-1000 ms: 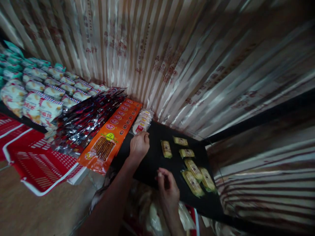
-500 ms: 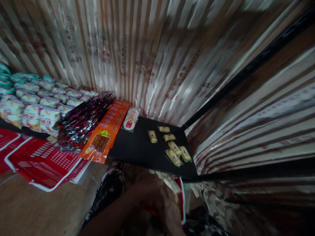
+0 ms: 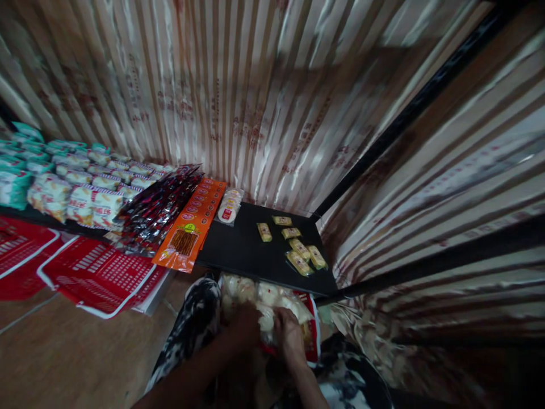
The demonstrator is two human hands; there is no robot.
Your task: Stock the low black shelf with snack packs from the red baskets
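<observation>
Below the shelf's front edge, a red basket [image 3: 314, 335] between my knees holds pale clear-wrapped packets [image 3: 270, 294]. My left hand [image 3: 247, 325] reaches into these packets; its fingers are dark and blurred. Close beside it, my right hand [image 3: 290, 334] has its fingers curled together at a whitish packet [image 3: 266, 318]. What the right fingers pinch is hidden. Above both hands, several small yellow wrapped packets [image 3: 300, 250] lie loose on the black shelf [image 3: 238, 244].
Left of the yellow packets stand a row of white round packs [image 3: 230, 205], orange snack bags [image 3: 191, 227], dark shiny packets [image 3: 157, 210] and white bags [image 3: 80, 204]. A red basket [image 3: 106, 272] sits on the floor. A black post [image 3: 383, 136] and striped sheeting [image 3: 255, 102] border the shelf.
My hands, overlapping earlier, have moved apart over the basket, and more pale packets show. The view has shifted, so the shelf goods at left sit further right.
</observation>
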